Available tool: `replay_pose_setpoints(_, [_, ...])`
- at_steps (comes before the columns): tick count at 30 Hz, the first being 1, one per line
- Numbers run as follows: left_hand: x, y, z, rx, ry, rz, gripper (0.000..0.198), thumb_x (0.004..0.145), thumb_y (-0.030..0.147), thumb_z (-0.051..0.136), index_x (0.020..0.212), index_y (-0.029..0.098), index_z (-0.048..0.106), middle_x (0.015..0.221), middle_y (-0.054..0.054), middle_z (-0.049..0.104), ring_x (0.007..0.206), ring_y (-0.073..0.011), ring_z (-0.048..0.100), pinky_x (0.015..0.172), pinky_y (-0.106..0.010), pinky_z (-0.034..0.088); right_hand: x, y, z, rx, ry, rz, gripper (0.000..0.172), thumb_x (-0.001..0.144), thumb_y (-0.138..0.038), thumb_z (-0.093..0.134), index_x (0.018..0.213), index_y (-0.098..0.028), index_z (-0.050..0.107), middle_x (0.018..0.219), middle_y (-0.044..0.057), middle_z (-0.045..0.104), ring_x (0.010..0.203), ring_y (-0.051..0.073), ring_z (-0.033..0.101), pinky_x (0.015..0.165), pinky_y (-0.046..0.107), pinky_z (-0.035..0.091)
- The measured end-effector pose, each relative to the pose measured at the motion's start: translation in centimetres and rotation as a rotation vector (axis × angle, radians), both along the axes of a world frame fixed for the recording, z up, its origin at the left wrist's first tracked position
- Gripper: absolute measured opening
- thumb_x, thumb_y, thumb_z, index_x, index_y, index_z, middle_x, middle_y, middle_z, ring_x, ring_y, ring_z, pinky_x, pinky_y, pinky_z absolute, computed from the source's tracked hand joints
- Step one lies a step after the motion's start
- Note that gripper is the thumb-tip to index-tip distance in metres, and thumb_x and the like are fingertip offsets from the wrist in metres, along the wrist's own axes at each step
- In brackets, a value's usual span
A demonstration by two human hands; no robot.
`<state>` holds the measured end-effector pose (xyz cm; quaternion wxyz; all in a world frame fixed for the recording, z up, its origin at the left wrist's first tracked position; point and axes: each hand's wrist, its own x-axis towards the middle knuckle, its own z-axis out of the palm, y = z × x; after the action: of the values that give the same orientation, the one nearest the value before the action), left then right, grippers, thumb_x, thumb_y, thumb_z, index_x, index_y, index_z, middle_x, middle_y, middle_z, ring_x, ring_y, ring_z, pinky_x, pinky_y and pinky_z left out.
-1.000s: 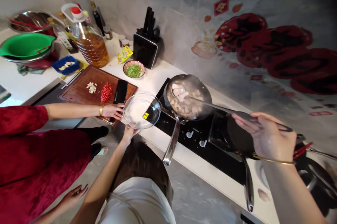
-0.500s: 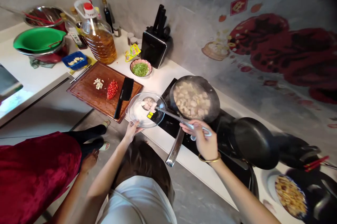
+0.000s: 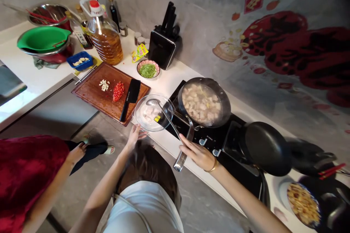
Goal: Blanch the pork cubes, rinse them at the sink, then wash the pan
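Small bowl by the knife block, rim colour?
Pink rim on the small bowl, chopped green vegetable inside; the head view shows it, beyond the cutting board.

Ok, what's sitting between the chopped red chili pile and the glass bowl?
In the head view, a black cleaver lies on the cutting board between the red chili pile and the glass bowl, which the left hand steadies.

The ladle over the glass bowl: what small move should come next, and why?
Probably swing the ladle back to the pan. The right hand holds its handle, its cup sits over pieces already in the glass bowl that the left hand steadies; more remain in the pan.
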<state>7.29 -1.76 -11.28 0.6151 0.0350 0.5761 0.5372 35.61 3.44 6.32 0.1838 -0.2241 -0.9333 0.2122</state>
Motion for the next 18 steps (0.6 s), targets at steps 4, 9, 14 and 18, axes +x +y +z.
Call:
replay_pose_setpoints(4, [-0.1, 0.0, 1.0, -0.013, 0.045, -0.016, 0.037, 0.083, 0.051, 0.06, 0.096, 0.02, 0.045, 0.087, -0.003, 0.061, 0.075, -0.0188, 0.07, 0.065, -0.034, 0.059, 0.1, -0.5, 1.4, -0.298, 0.426, -0.369, 0.027, 0.095, -0.015, 0.042, 0.112, -0.023, 0.061, 0.123, 0.009, 0.065, 0.115, 0.025, 0.061, 0.094, 0.042, 0.056])
replay_pose_setpoints(9, [-0.6, -0.6, 1.8, -0.07, 0.06, -0.027, 0.031, 0.087, 0.046, 0.057, 0.1, 0.02, 0.047, 0.089, -0.005, 0.065, 0.073, -0.0181, 0.07, 0.065, -0.034, 0.059, 2.9, 1.1, 5.6, -0.446, 0.863, -0.879, 0.013, 0.093, -0.03, 0.053, 0.096, -0.021, 0.062, 0.087, 0.003, 0.072, 0.089, 0.026, 0.072, 0.079, 0.043, 0.062])
replay_pose_setpoints(14, [0.0, -2.1, 2.2, -0.133, 0.058, -0.221, 0.037, 0.088, 0.05, 0.053, 0.096, 0.014, 0.057, 0.088, -0.012, 0.07, 0.072, -0.0205, 0.07, 0.059, -0.032, 0.058, 8.4, 4.3, 7.2, -0.146, 0.606, -0.884, 0.02, 0.094, -0.033, 0.051, 0.101, -0.02, 0.063, 0.101, 0.006, 0.071, 0.096, 0.025, 0.07, 0.087, 0.043, 0.059])
replay_pose_setpoints(18, [2.1, -2.9, 3.1, -0.12, 0.075, -0.379, 0.039, 0.086, 0.049, 0.056, 0.095, 0.012, 0.062, 0.092, -0.013, 0.07, 0.074, -0.0201, 0.07, 0.058, -0.03, 0.058, 12.3, 6.9, 5.3, 0.129, 0.04, -0.685, 0.022, 0.094, -0.025, 0.047, 0.107, -0.021, 0.064, 0.122, 0.008, 0.065, 0.11, 0.023, 0.064, 0.098, 0.038, 0.053])
